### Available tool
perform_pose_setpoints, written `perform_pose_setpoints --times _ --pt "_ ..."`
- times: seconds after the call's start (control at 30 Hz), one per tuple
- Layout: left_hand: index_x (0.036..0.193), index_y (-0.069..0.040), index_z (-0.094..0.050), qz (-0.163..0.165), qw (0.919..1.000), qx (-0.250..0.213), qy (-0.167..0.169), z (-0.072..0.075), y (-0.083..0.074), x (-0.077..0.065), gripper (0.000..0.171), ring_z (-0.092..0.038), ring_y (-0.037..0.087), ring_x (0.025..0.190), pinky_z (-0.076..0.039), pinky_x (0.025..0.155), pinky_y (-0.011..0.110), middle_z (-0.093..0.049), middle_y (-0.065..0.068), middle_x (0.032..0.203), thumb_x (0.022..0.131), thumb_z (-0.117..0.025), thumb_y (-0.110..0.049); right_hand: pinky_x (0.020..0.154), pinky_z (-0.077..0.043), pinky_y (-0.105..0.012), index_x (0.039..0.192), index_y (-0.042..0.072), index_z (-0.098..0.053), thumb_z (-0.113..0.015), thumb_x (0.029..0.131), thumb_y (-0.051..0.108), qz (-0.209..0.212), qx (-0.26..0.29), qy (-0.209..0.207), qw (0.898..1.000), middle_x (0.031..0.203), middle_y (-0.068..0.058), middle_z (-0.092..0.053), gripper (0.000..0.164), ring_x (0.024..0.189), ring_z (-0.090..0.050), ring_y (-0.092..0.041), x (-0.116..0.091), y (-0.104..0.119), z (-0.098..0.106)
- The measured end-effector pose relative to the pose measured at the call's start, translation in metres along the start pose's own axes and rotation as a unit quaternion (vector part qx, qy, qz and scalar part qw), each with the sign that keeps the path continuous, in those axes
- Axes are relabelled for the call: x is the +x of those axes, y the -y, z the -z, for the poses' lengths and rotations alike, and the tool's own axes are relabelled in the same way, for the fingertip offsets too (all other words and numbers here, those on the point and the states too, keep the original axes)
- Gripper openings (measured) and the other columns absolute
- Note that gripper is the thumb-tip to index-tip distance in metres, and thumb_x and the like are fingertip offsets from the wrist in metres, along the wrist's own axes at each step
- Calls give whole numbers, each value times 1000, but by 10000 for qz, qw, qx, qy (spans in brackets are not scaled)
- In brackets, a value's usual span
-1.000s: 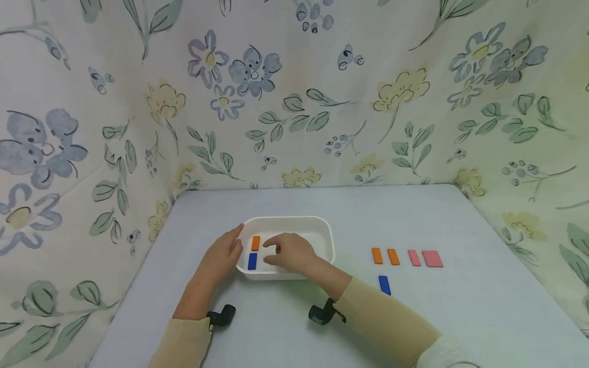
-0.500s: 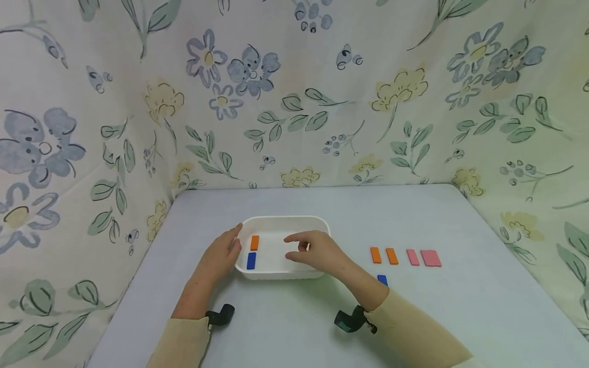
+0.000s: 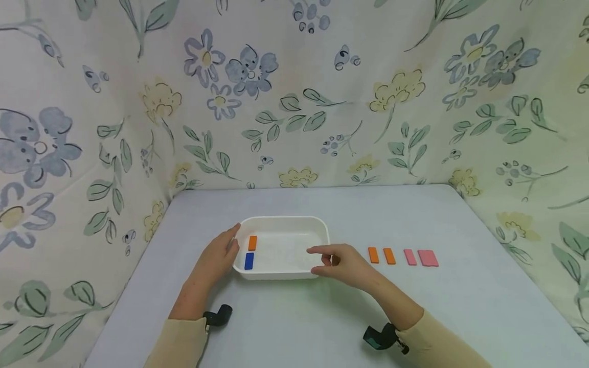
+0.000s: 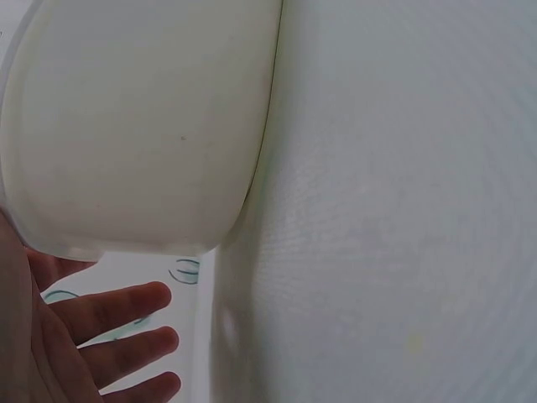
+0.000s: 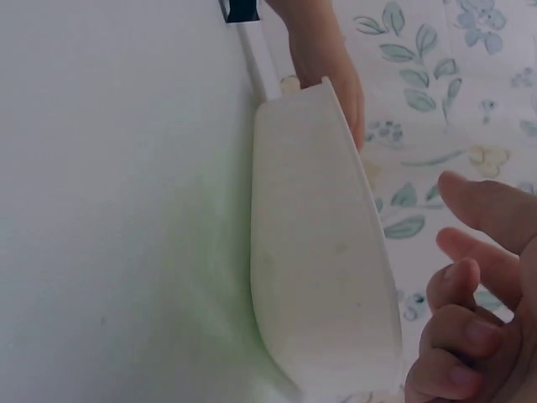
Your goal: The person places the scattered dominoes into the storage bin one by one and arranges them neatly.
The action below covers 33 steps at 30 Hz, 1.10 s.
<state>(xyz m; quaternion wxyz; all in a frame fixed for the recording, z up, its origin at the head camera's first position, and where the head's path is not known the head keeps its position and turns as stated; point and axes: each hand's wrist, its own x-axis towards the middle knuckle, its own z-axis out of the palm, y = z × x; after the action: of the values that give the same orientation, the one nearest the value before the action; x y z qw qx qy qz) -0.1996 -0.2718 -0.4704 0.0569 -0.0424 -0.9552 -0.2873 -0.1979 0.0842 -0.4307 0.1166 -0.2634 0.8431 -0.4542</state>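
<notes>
A shallow white tray [image 3: 285, 276] sits on the table. Inside, towards its left end, lie an orange rectangular piece [image 3: 252, 243] and a blue rectangular piece [image 3: 249, 261], one behind the other. My left hand [image 3: 217, 260] rests against the tray's left end; in the left wrist view its fingers [image 4: 126, 312] extend loosely beside the tray wall. At the tray's right end my right hand [image 3: 342, 263] hovers with thumb and index finger apart, nothing between them. Its other fingers [image 5: 457, 336] are bent in the right wrist view.
Right of the tray, two orange pieces [image 3: 381, 255], a narrow pink piece [image 3: 410, 257] and a wider pink piece [image 3: 428, 258] lie in a row on the white table [image 3: 294, 327]. A floral curtain [image 3: 294, 92] hangs behind and at the sides.
My right hand has moved right, from over the tray's middle to its right end. Its forearm now covers the blue piece seen earlier on the table. My left hand stays put.
</notes>
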Motion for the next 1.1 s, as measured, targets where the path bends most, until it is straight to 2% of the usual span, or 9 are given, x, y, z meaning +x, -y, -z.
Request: perform_pose_setpoints --times 0.17,0.43,0.53,0.67,0.77,0.93,1.1 --pt "159 -13 -32 20 10000 -25 -1 -1 2 0 55 -35 37 143 -30 115 56 -39 15 156 107 -40 -29 49 -33 -20 126 23 -71 -81 85 33 78 79 28 9999 75 3 -50 43 59 -40 -10 -14 -7 10" --pt "159 -13 -31 25 10000 -15 -12 -1 1 -1 55 -35 38 143 -30 114 57 -40 16 156 107 -40 -29 51 -35 -21 131 22 -68 -81 85 37 -198 73 49 9998 81 0 -52 50 64 -43 -11 -36 -18 27" --pt "159 -13 -31 32 10000 -42 -2 0 0 0 55 -35 37 143 -30 114 57 -39 16 156 107 -40 -29 51 -36 -21 130 24 -69 -82 84 38 -283 -28 -3 9996 82 -1 -53 50 65 -43 -12 -45 -25 33" --pt "159 -12 -31 51 10000 -53 17 0 -1 -1 55 -34 38 143 -29 115 57 -38 16 157 107 -40 -28 51 -35 -21 131 22 -68 -82 83 37 -382 -79 -51 9992 83 -2 -52 52 64 -42 -11 -57 -38 40" --pt "159 -13 -31 57 10000 -42 27 0 -1 0 55 -34 37 144 -29 115 56 -38 15 157 107 -40 -29 51 -36 -21 132 18 -68 -82 83 33 -553 -134 -129 9983 84 -1 -53 53 64 -43 -9 -69 -49 44" --pt "159 -14 -31 59 10000 -46 21 -1 -1 0 55 -34 36 144 -29 115 55 -38 14 157 107 -40 -30 50 -35 -21 130 19 -69 -81 85 29 -983 -332 -337 9940 81 0 -54 48 65 -45 -11 -85 -62 54" --pt "159 -13 -30 65 9999 -75 35 0 -1 0 55 -33 37 144 -29 115 55 -38 15 157 107 -40 -29 48 -30 -23 131 14 -68 -82 84 26 -1179 -531 -279 9912 72 0 -48 50 64 -43 -13 -94 -72 61"
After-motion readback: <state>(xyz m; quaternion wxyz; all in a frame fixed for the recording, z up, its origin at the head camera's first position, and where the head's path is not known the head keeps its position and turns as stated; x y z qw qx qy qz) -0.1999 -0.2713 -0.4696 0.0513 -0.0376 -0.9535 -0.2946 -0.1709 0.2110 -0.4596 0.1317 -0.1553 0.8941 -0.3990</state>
